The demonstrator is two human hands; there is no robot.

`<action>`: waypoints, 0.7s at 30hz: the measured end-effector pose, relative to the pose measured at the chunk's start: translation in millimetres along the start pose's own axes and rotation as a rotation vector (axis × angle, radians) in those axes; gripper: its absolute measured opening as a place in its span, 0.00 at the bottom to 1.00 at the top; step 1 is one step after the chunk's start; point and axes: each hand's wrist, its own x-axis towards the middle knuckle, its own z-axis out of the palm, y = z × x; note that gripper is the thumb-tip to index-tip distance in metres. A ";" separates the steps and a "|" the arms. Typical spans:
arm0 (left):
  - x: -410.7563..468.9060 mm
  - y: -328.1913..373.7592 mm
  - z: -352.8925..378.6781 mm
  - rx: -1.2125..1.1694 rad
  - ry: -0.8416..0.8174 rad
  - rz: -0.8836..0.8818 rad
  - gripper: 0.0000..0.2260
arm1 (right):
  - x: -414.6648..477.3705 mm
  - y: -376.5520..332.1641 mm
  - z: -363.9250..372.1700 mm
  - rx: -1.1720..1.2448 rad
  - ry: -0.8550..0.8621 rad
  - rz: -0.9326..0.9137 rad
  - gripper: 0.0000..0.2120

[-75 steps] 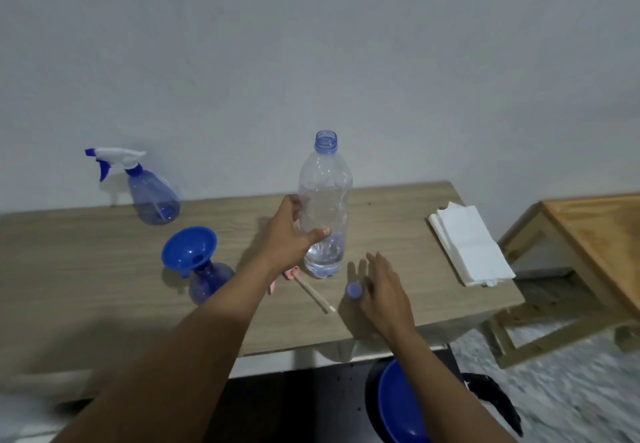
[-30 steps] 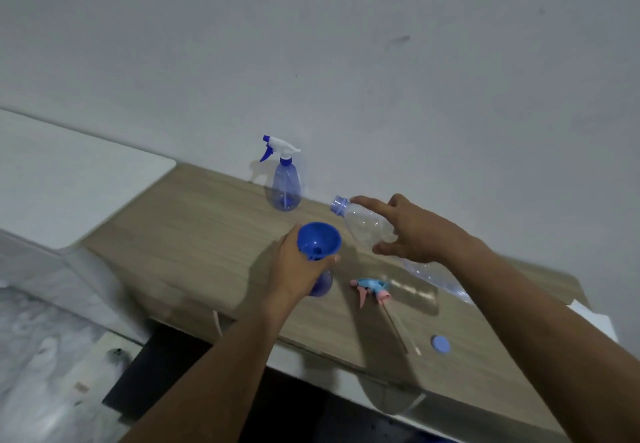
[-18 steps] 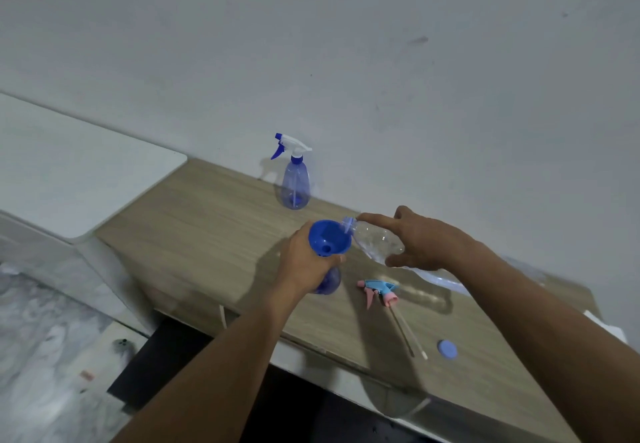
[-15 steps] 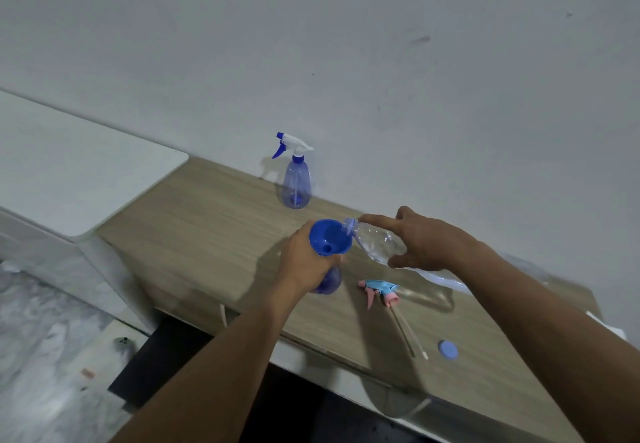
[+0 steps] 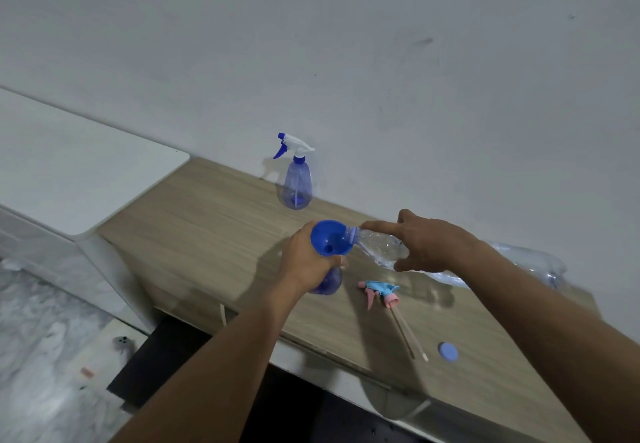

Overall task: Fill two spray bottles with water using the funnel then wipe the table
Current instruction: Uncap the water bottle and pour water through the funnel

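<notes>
A blue funnel (image 5: 328, 237) sits in the neck of an open blue spray bottle (image 5: 329, 283) on the wooden table (image 5: 207, 234). My left hand (image 5: 306, 262) grips that bottle just under the funnel. My right hand (image 5: 426, 241) holds a clear water bottle (image 5: 381, 246) tipped nearly flat, its open mouth resting on the funnel's rim. A second spray bottle (image 5: 297, 182) with a white and blue trigger head stands upright at the wall. The removed pink and light-blue trigger head (image 5: 381, 292) with its tube lies on the table right of the funnel.
The water bottle's blue cap (image 5: 448, 351) lies near the table's front edge. A white counter (image 5: 69, 172) adjoins the table on the left. The wall runs directly behind the table. Marbled floor shows at lower left.
The water bottle passed from my left hand to my right and was tipped over. Its mouth moved left onto the funnel's rim. My left hand took hold of the bottle under the funnel.
</notes>
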 end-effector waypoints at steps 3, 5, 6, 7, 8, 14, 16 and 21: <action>1.1 0.5 0.1 0.004 -0.002 -0.002 0.22 | 0.7 -0.2 -0.8 0.000 0.001 0.003 0.42; 1.7 -0.1 0.0 0.001 -0.004 -0.006 0.22 | 0.8 -0.4 -0.6 -0.004 0.005 -0.001 0.42; 1.9 -0.4 -0.1 -0.005 -0.005 -0.009 0.22 | 0.6 -0.3 -0.4 -0.008 0.009 -0.002 0.42; 1.9 -1.0 -0.1 -0.008 -0.006 -0.010 0.23 | 0.6 -0.1 0.1 -0.014 0.010 -0.004 0.42; 2.0 -1.3 -0.2 -0.009 -0.007 -0.009 0.23 | 0.5 -0.1 0.4 -0.020 0.010 -0.006 0.42; 0.9 -0.7 -0.8 -0.002 -0.001 -0.009 0.23 | 0.0 0.7 0.9 -0.015 0.032 -0.006 0.42; 0.7 -0.1 -0.8 -0.006 -0.004 -0.009 0.22 | -1.1 1.7 1.9 -0.008 0.048 -0.006 0.42; 0.2 0.6 -0.4 -0.018 -0.004 -0.012 0.21 | -1.3 5.1 5.8 0.070 0.092 -0.017 0.42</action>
